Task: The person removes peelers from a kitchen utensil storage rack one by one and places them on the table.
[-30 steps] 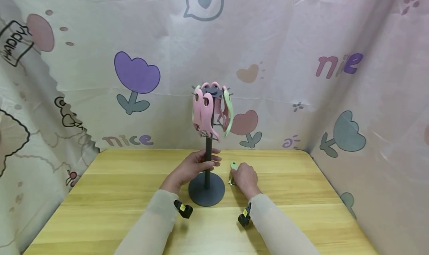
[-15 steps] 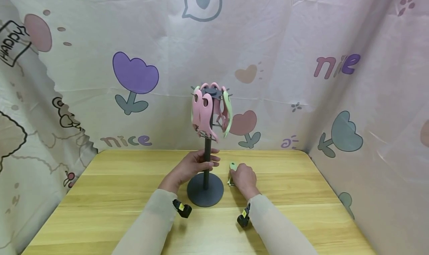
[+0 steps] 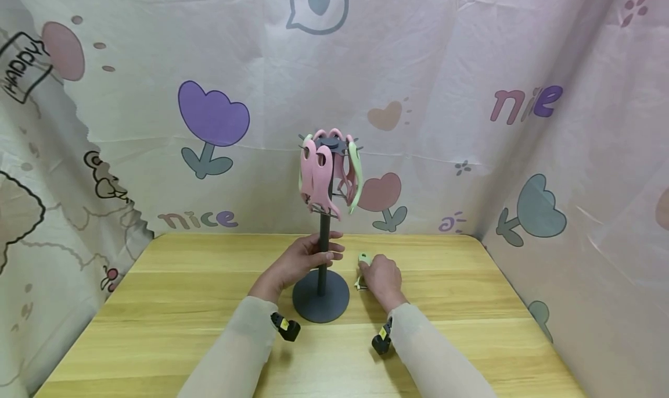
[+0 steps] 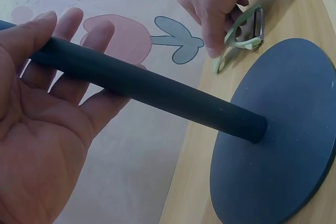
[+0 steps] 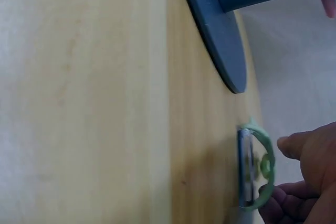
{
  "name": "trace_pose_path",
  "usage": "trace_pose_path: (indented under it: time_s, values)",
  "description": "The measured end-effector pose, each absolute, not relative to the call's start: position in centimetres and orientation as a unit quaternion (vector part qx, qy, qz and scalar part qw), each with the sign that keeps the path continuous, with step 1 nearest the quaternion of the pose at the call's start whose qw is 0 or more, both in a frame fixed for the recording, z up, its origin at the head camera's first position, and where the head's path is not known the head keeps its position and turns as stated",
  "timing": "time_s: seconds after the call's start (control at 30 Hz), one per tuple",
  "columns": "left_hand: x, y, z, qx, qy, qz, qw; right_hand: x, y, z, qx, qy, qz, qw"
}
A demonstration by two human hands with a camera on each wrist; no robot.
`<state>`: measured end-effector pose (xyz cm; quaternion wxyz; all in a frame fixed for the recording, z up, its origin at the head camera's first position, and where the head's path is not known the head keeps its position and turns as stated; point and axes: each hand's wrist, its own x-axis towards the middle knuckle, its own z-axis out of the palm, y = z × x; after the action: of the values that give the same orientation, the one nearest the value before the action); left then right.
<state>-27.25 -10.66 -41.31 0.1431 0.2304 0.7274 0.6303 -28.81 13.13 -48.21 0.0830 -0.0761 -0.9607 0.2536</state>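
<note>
A dark grey stand rises from a round base on the table, with pink peelers and green peelers hanging round its top. My left hand holds the pole just above the base, thumb on one side and fingers on the other, as the left wrist view shows. Right of the base, a light green Y-shaped peeler is at the table top, its metal blade towards me. My right hand grips its handle from the right; part of the handle is hidden behind the fingers.
The wooden table carries the stand. A patterned cloth hangs behind and along both sides. Each wrist wears a small black camera. The stand's base lies close beside the green peeler.
Both hands, the stand and the green peeler keep their places; the head view only shifts slightly.
</note>
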Motion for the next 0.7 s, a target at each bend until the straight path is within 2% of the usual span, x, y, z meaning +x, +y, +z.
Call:
trace_pose_path:
  time_s: [0.17,0.5,0.7]
  values:
    - [-27.3,-10.7,-41.4,0.235,0.724,0.633,0.141,-28.5,13.8,-46.7,-0.058,-0.954,0.263,0.132]
    - [-27.4,-10.8,-41.6,0.237,0.725,0.631,0.14,-27.1,13.7,-41.0,0.012,-0.895,0.351,0.277]
    - [-27.4,-10.7,-41.6,0.23,0.726,0.632,0.143,-25.9,13.3,-37.2,0.063,-0.847,0.416,0.325]
